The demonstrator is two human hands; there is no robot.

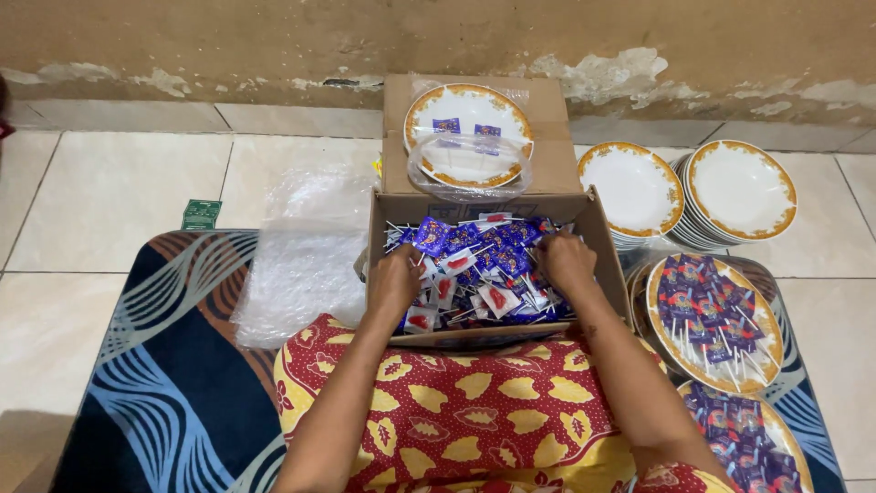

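Red cloth with yellow leaves (456,411) covers the lap, just below both hands. Left of the hands lies a clear plastic bag (297,265) on the floor. Next comes the left hand (394,283), curled down into the cardboard box (598,233), its fingers bent around some wrapped lollipops (474,265); how many it has I cannot tell. Beside it, the right hand (566,260) rests on the sweets with fingers bent, maybe pinching one. Beyond the hands sits a gold-rimmed plate (467,137) with two sweets. Right of the hands are empty plates (739,192) and a full plate (712,319). Picking by the sticks would be gentle and keep the wrappers neat.
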